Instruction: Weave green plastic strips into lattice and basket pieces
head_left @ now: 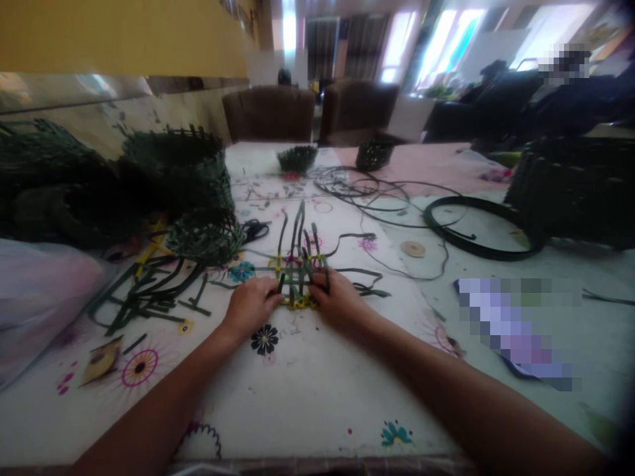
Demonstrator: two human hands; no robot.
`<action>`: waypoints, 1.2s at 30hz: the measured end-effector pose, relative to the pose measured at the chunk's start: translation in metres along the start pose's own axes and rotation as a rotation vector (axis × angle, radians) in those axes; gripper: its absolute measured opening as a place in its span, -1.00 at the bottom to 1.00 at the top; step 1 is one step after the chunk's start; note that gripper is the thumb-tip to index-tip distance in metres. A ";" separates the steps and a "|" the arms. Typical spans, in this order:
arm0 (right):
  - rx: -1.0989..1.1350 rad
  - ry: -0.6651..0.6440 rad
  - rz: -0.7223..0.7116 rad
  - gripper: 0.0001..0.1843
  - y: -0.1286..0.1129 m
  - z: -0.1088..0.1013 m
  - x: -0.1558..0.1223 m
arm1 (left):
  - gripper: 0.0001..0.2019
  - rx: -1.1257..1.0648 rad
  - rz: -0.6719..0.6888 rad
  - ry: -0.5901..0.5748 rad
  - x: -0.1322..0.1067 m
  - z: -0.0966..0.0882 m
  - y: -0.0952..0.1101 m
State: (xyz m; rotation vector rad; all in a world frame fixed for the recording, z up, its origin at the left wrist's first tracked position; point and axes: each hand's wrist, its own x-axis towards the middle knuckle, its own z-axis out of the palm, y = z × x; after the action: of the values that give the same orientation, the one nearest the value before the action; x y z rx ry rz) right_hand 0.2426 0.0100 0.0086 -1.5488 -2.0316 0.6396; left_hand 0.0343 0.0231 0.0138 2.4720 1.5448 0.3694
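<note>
A small flat weave of dark green and yellow plastic strips lies on the floral tablecloth, with long green ends sticking up and out to the sides. My left hand grips its left edge, and my right hand holds its right edge, fingers pressed onto the strips. Left of the weave lies a loose pile of dark green strips with some yellow pieces. A round woven basket base sits just beyond it.
Dark green woven baskets crowd the left side, beside a pale plastic bag. A coil of dark green strip and tangled thin cord lie to the right. Another large basket stands far right. A seated person and brown armchairs are beyond the table.
</note>
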 end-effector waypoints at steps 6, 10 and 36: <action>0.120 -0.052 -0.063 -0.80 0.009 -0.010 -0.002 | -0.88 0.074 0.142 0.010 -0.003 0.000 -0.002; 0.267 -0.107 -0.144 -0.64 -0.002 -0.044 -0.013 | -0.85 0.020 0.210 0.046 -0.002 -0.001 -0.014; 0.722 0.065 0.371 -0.55 0.041 -0.048 -0.003 | -0.80 -0.209 0.666 -0.029 -0.048 0.013 0.046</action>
State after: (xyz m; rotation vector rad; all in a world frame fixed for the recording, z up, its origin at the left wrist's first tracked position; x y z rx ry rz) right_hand 0.3036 0.0197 0.0188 -1.4509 -1.2390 1.2720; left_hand 0.0577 -0.0406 0.0104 2.7284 0.5878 0.5526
